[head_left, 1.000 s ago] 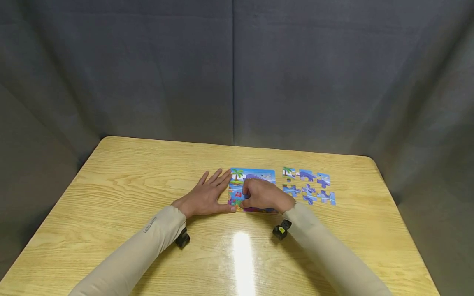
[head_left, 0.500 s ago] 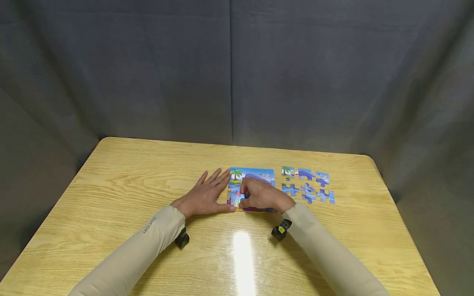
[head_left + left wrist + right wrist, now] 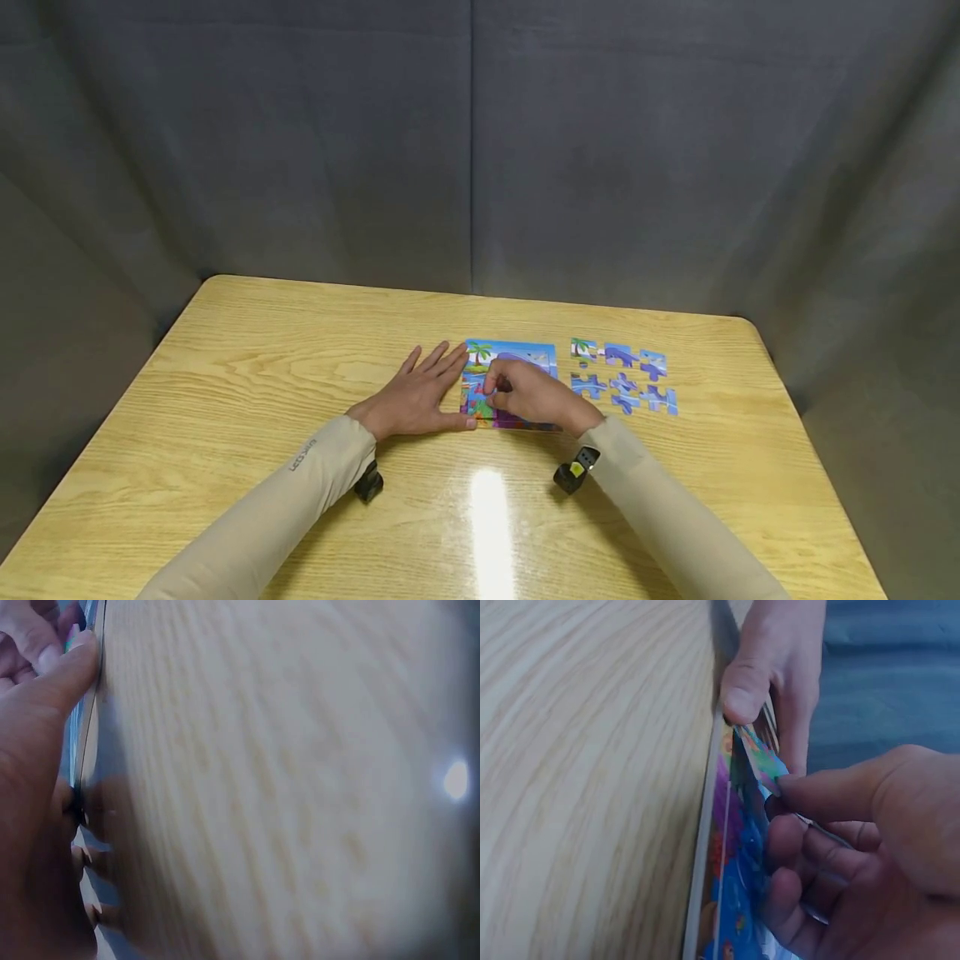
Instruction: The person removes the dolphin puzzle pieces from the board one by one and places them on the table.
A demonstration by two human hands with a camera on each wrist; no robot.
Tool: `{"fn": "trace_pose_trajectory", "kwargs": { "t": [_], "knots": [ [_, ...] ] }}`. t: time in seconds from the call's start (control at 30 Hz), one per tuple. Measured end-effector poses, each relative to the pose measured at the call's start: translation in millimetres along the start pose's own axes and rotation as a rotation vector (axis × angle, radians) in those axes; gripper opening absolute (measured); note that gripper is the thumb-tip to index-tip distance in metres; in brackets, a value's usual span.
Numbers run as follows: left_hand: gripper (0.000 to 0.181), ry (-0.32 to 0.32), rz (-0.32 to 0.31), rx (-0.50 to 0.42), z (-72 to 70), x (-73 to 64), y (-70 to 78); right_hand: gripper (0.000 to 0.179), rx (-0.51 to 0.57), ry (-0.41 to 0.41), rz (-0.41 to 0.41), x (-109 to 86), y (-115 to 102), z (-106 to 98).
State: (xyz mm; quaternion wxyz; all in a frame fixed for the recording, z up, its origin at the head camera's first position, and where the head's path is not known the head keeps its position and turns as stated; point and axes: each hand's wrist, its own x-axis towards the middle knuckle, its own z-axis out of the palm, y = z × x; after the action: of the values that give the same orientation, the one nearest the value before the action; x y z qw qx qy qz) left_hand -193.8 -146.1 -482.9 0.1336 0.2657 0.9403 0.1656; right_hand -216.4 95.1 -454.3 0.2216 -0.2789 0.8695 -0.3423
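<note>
A jigsaw puzzle board (image 3: 517, 346) with a bright sea picture lies on the table in the head view. My left hand (image 3: 414, 402) rests at its left side with fingers spread, the thumb on the board's near left corner. Over the board's middle, my right hand (image 3: 531, 392) has curled fingers. In the right wrist view, its thumb and fingertips pinch a green and pink puzzle piece (image 3: 763, 759), tilted up from the board with its far end low by the left thumb. My right hand hides much of the board's picture in the head view.
Several loose puzzle pieces (image 3: 619, 356) lie in two rows to the right of the board. They sit on the wooden table (image 3: 262, 358), whose far edge meets a dark grey curtain (image 3: 337, 167).
The right hand has shifted slightly, and the green puzzle piece in its pinch now sits raised and tilted against the board. My left hand stays in place.
</note>
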Motion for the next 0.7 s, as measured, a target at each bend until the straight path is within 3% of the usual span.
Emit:
{"fn": "trace_pose_trajectory", "kwargs": {
  "t": [0.27,0.7],
  "knots": [
    [0.108,0.01,0.005,0.004,-1.2,1.3,-1.4,0.005,0.082,0.021,-0.019,-5.4,-0.6,-6.7],
    [0.108,0.008,0.005,0.003,2.0,2.1,-2.1,0.007,0.12,0.06,-0.031,-21.1,11.9,-14.4]
  ]
}}
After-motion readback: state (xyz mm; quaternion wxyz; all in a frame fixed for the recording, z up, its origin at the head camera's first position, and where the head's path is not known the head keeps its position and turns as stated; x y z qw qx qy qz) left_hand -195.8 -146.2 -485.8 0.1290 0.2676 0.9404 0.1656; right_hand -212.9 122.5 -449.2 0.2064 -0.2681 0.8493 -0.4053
